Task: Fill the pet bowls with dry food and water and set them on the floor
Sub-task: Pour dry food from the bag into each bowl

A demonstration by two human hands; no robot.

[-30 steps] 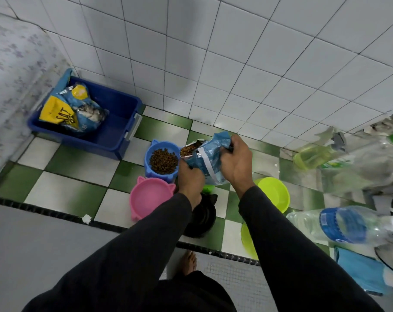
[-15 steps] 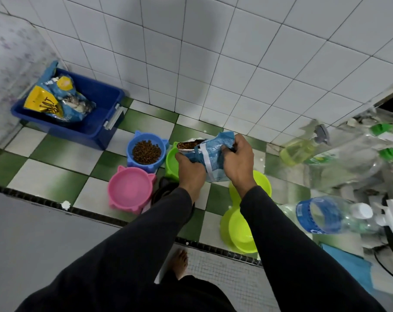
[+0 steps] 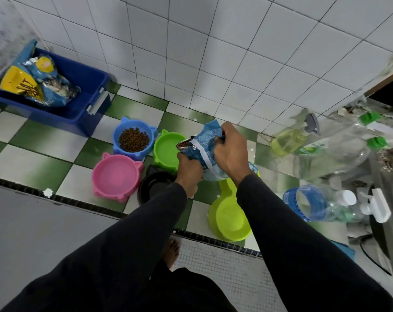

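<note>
Both hands hold a blue dry-food bag [image 3: 208, 146]: my left hand [image 3: 188, 170] grips its lower side and my right hand [image 3: 231, 152] grips its back. The bag's open mouth, showing brown kibble, is tilted left over an empty green cat-ear bowl [image 3: 167, 147]. Left of it, a blue bowl [image 3: 134, 139] holds kibble. A pink bowl [image 3: 116, 177] and a black bowl [image 3: 154, 185] stand empty in front. Lime-green bowls [image 3: 230, 216] lie under my right forearm. A water bottle [image 3: 319, 202] lies at the right.
A blue bin [image 3: 83, 102] with another food bag [image 3: 35, 83] sits at the back left by the tiled wall. A yellow spray bottle [image 3: 292, 137] and clear green-capped bottles [image 3: 348, 145] crowd the right side. My bare foot [image 3: 172, 253] stands on the grey mat.
The bag has shifted right from over the blue bowl, and its mouth now hangs over the green bowl. The view has swung so the bowls sit further left.
</note>
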